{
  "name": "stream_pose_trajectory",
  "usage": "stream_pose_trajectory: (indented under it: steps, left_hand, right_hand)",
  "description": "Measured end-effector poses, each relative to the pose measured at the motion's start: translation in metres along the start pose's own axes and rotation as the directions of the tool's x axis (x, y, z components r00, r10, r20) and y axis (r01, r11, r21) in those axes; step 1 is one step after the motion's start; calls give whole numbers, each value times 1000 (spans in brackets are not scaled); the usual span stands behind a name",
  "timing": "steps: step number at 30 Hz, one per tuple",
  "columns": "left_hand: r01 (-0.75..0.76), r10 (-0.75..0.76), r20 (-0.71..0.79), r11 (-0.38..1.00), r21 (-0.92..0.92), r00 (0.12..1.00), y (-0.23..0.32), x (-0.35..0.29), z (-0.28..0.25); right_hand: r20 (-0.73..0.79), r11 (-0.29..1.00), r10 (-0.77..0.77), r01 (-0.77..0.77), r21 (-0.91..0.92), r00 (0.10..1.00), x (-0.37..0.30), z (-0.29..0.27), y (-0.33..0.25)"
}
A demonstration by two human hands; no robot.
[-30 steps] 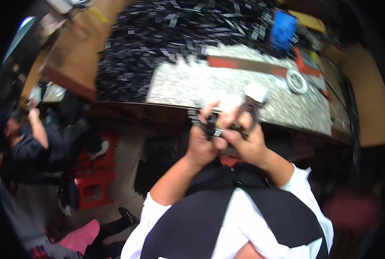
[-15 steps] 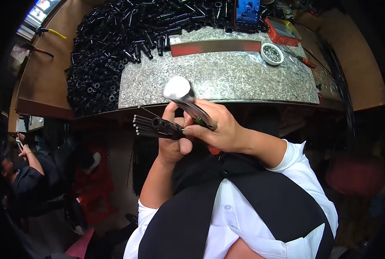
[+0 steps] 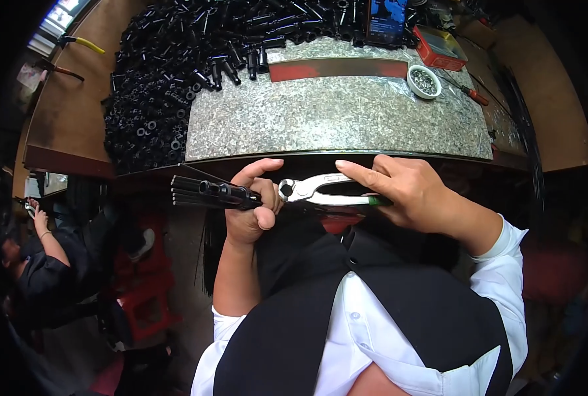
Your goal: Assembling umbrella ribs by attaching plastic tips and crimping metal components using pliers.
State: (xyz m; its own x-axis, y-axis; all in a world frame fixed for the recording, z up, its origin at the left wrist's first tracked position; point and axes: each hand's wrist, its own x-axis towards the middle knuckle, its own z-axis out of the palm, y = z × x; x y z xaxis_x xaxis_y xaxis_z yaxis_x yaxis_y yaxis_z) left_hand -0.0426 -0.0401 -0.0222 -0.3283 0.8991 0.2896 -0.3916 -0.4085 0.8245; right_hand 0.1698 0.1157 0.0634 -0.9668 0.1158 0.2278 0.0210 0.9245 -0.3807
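In the head view, my right hand (image 3: 409, 188) has drawn away to the right over the last 0.5 s, and the pincers (image 3: 300, 189), whose tool end was tipped up over both hands, now lie nearly level between them. My left hand (image 3: 241, 221) and its bundle have slipped a little to the left.

The fingers of my left hand are closed around a bundle of thin black rods (image 3: 185, 193) with black tube parts (image 3: 227, 191) on it, while my index finger stands out straight and my thumb is bent near the tube end. I take it that this low grip keeps the rods together and leaves 1 end reachable. The bundle is in front of my chest, short of the counter (image 3: 274, 125); its long axis runs left to right, dipping slightly to the right, with the rod ends pointing left.

My right fingers are wrapped on the pincers' green-ended handles, index finger along the upper handle, probably to steer it. The 2 handles stand apart. The tool points left, almost in line with the bundle, its head just beside my left fingers; I cannot tell whether it bites anything.

Beyond are the heap of black parts (image 3: 175, 66), a red and brown bar (image 3: 339, 68) and a white bowl (image 3: 426, 97) of small shiny bits, perhaps placed there for easy reach.
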Motion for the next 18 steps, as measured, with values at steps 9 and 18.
stream_pose_trajectory:
  steps: [9, 18]
  left_hand:
    - [118, -123, 15, 978, 172, 992, 0, 7, 12]
    - [121, -120, -14, 978, 168, 993, -3, 6, 20]
  right_hand:
    - [-113, 962, -61, 28, -271, 992, -3, 6, -5]
    - [-143, 916, -77, 13, -402, 987, -7, 8, 0]
